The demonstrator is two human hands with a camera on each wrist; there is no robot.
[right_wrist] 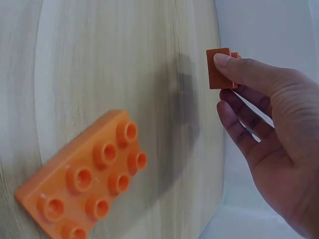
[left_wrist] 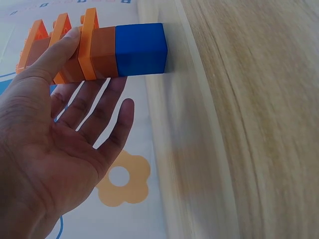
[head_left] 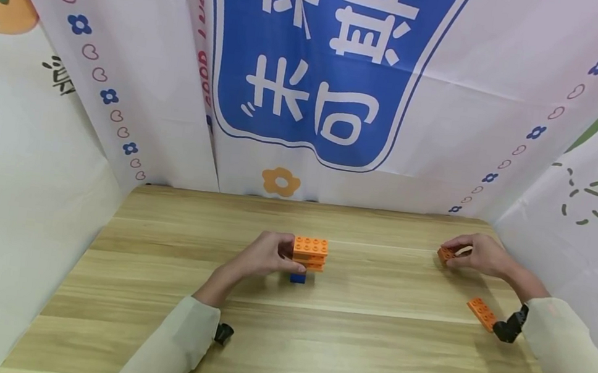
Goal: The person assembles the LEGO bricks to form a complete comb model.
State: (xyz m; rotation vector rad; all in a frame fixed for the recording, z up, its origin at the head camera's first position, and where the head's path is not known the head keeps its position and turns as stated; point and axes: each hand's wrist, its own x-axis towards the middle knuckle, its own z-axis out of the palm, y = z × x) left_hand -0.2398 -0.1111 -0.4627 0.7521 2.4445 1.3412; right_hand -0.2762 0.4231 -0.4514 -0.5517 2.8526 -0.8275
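Near the table's middle my left hand (head_left: 266, 253) holds a stack of toy building bricks (head_left: 311, 247). In the left wrist view, bright orange plates (left_wrist: 88, 45) alternate with darker orange bricks (left_wrist: 103, 52), and a blue brick (left_wrist: 141, 49) forms the lower end. The thumb lies along the stack's side; the other fingers reach behind it. At the far right of the table, my right hand (head_left: 483, 254) pinches a dark orange brick (right_wrist: 218, 68) between thumb and fingers. Below that hand, a flat orange plate with studs (right_wrist: 94, 174) lies on the table.
The wooden table (head_left: 368, 350) has a pale grain. A white printed cloth (head_left: 451, 137) hangs behind it and along both sides, close to my right hand. A black wrist camera (head_left: 509, 326) on the right arm sits beside the orange plate.
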